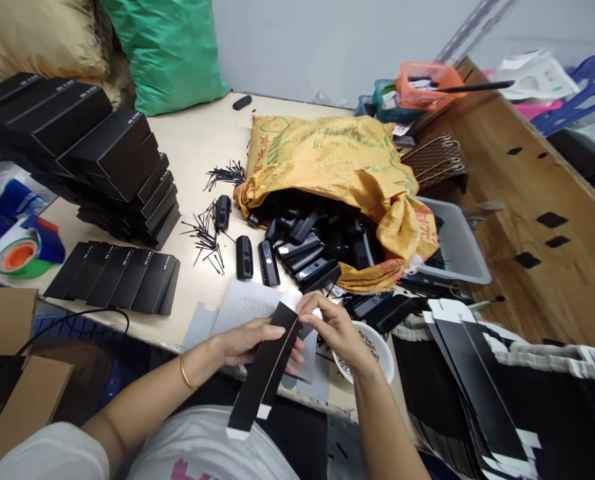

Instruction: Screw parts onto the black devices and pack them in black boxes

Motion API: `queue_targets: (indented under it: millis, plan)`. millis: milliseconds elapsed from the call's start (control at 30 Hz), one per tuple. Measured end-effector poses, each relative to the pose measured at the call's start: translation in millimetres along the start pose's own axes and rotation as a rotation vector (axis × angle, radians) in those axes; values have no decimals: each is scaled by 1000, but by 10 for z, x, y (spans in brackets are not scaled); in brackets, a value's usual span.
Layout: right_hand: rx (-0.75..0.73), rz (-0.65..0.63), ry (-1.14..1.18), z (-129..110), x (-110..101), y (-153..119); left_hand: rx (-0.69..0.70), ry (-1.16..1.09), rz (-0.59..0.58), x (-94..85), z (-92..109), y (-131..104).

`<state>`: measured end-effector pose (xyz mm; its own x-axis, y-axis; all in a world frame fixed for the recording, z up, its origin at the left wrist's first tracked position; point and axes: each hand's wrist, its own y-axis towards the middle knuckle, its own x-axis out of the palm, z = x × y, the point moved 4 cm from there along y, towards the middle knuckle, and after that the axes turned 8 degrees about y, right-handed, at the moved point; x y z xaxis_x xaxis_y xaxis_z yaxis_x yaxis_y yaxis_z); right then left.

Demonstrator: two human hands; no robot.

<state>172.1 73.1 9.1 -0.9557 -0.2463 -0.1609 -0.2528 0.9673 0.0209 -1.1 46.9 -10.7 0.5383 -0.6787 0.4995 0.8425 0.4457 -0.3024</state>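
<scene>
A long black carton [266,373] with white end flaps slants across the front of my body. My left hand [252,341] is closed around its middle, thumb on top and fingers beneath. At the carton's upper end, my right hand [330,325] pinches its edge near a white flap. Under the hands lies a pale sheet [247,303] on the table. A white bowl [385,357] of small metal parts sits just beside my right wrist. Beyond the hands are several black plastic devices [244,257], some spilling out of a yellow woven sack [327,150].
Black boxes [112,153] are stacked at the left, with a shorter row [127,277] in front. Flat black cartons [477,380] pile up at the right. Thin black pieces [205,233] lie mid-table. A grey bin [462,247] stands by the wooden panel [537,193].
</scene>
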Motion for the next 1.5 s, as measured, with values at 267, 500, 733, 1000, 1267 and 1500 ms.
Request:
queue_targets:
  millis: [267, 500, 733, 1000, 1267, 1500]
  plan:
    - [105, 492, 164, 61, 412, -144, 226, -92, 295, -22, 34, 56]
    - [103, 571, 356, 217, 594, -186, 165, 84, 429, -88, -122, 82]
    - [250, 552, 611, 287, 647, 45, 175, 388, 492, -131, -59, -11]
    - [210, 580, 450, 352, 700, -139, 185, 378, 477, -307, -37, -95]
    - [187, 374, -308, 336, 1127, 843, 574, 1027, 1033, -615, 286, -610]
    - [153, 250, -465, 275, 848, 1310, -149, 1242, 1247, -1114, 364, -844]
